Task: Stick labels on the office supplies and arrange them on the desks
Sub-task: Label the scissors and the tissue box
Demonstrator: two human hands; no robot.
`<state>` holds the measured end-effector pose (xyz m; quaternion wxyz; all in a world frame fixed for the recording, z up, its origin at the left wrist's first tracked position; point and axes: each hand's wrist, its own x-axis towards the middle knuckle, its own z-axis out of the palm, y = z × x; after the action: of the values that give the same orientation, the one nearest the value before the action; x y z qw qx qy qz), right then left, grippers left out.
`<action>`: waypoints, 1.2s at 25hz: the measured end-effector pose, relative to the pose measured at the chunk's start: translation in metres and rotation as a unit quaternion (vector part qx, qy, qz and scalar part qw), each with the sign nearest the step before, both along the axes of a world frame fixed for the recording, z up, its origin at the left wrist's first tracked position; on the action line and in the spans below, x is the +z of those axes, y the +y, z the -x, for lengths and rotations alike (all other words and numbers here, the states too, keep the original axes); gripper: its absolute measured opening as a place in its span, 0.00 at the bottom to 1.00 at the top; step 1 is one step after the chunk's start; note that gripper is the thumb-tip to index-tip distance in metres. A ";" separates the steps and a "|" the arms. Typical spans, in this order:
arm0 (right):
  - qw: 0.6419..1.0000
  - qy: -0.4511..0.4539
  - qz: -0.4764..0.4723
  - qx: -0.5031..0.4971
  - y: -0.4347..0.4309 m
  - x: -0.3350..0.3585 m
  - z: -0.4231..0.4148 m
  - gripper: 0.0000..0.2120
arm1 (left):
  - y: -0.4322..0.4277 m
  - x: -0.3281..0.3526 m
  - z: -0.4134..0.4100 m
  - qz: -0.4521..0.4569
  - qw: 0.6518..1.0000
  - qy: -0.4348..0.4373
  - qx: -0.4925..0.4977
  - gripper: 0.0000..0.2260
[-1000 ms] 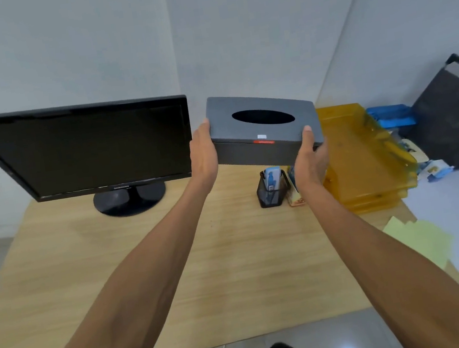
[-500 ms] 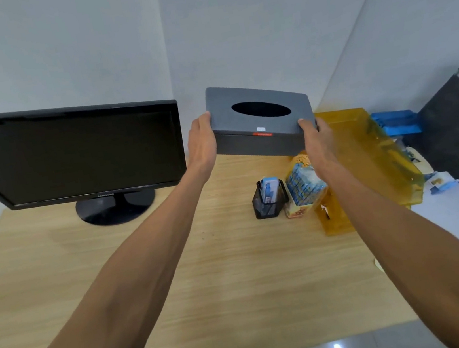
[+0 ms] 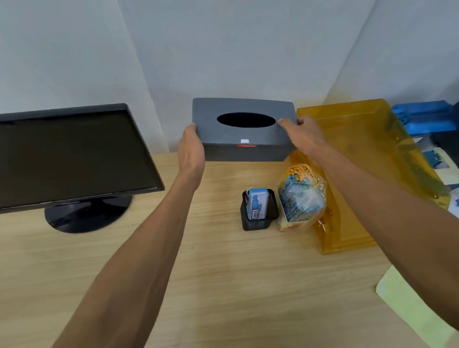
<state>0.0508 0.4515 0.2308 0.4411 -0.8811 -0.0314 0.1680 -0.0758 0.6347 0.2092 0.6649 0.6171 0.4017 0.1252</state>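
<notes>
Both hands hold a grey tissue box by its two short ends above the far side of the wooden desk: the left hand grips the left end and the right hand grips the right end. A small white label sits on the box's near edge above a red strip. Below it stand a black card holder and a bagged bundle of pencils, beside an orange tray. A monitor stands to the left.
</notes>
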 end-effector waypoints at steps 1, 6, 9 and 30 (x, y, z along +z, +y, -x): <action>1.000 0.003 0.021 0.016 0.001 -0.005 -0.004 0.26 | -0.001 -0.007 -0.001 0.003 1.000 0.007 0.005 0.14; 0.991 0.059 0.096 0.073 0.006 -0.035 -0.028 0.29 | -0.006 -0.057 -0.014 0.024 0.998 0.054 0.025 0.15; 0.980 0.115 0.131 0.100 0.011 -0.047 -0.036 0.33 | -0.005 -0.085 -0.018 0.042 0.996 0.075 0.016 0.17; 0.912 0.079 0.349 0.202 0.030 -0.086 -0.054 0.25 | 0.001 -0.140 -0.023 0.027 0.992 0.102 -0.070 0.20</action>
<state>0.1053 0.4813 0.1446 0.0633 -0.9376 -0.1127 0.3227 -0.0533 0.6360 0.0691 0.6439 0.6353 0.4264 0.0034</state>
